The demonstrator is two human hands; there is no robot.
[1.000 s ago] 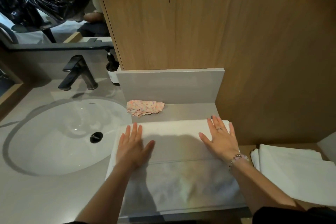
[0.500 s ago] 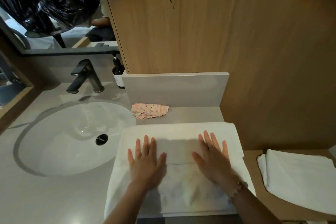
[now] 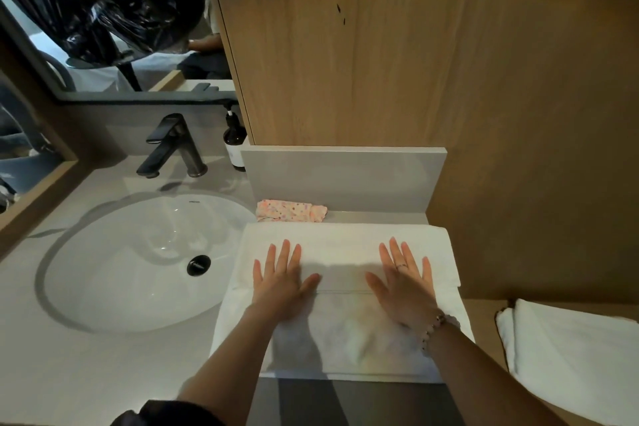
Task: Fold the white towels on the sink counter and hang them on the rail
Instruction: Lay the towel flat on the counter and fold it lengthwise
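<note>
A white towel (image 3: 345, 242) lies flat on the grey counter (image 3: 86, 373) to the right of the basin, its far part folded toward me over the rest. My left hand (image 3: 281, 282) rests palm down on the towel's left half, fingers spread. My right hand (image 3: 404, 284), wearing a ring and a bead bracelet, presses flat on its right half. Both hands straddle the folded edge. A second white towel (image 3: 567, 356), folded, lies on a lower wooden surface at the right. No rail is in view.
A white oval basin (image 3: 138, 259) with a black drain sits at the left, a black tap (image 3: 173, 145) behind it. A dark pump bottle (image 3: 235, 145) stands by the wall. A pink patterned cloth (image 3: 290, 211) lies against the grey backsplash (image 3: 342, 176). Wood panels rise behind.
Both hands slid toward me along the towel, then moved apart and slightly forward, staying flat on it. The view shifted a little.
</note>
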